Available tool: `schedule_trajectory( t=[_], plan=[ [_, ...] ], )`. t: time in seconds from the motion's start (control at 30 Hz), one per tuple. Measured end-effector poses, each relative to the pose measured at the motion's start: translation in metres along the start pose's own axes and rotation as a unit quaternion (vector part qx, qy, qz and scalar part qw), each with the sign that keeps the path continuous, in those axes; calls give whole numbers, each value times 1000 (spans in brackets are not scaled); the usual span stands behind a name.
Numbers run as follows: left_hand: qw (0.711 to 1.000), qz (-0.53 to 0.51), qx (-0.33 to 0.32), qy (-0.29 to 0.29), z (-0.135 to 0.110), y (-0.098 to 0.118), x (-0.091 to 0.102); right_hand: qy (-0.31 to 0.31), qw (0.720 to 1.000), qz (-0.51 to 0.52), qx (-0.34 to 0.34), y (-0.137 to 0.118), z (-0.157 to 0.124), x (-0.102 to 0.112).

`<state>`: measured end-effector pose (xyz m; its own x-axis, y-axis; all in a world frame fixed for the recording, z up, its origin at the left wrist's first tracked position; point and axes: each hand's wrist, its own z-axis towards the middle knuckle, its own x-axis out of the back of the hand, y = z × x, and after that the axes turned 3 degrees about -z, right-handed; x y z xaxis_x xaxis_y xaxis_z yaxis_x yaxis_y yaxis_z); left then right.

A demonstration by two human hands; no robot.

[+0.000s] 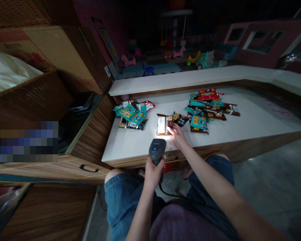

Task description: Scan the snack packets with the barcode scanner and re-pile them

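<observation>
Right now the left hand (154, 174) is clenched around the grip of a handheld barcode scanner (157, 150), which points toward a brown snack packet (162, 124) lying flat on the white desk (266, 113) in a bright glow. The right hand (178, 135) reaches over the desk, its fingers (172, 129) touching the packet's right end; whether they are pinching it, I cannot tell. Just right of the packet lies a small dark wrapper (180, 118). Farther right of the packet sits a heap of teal and red snack packets (205, 112), and left of it a second heap of similar packets (130, 115). Behind the packet, a raised white ledge (190, 78) runs along the desk.
</observation>
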<state>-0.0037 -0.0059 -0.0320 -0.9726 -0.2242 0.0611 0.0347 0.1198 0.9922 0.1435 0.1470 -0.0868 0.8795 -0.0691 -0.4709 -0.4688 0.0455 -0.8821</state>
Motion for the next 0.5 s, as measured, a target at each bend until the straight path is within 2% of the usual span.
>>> schedule_trajectory(
  t=[0.2, 0.33, 0.4, 0.5],
  plan=[
    [1000, 2, 17, -9, -1, 3, 1, 1, 1000, -28, 5, 5, -2, 0],
    [1000, -3, 17, 1, -2, 3, 2, 9, 991, -115, 68, 2, 0, 2],
    [1000, 0, 16, 3, -2, 3, 3, 31, 967, -212, 135, -11, 9, 8],
    [1000, 9, 17, -1, -3, 4, 6, 60, 893, -390, 217, -43, 34, 23]
  ],
)
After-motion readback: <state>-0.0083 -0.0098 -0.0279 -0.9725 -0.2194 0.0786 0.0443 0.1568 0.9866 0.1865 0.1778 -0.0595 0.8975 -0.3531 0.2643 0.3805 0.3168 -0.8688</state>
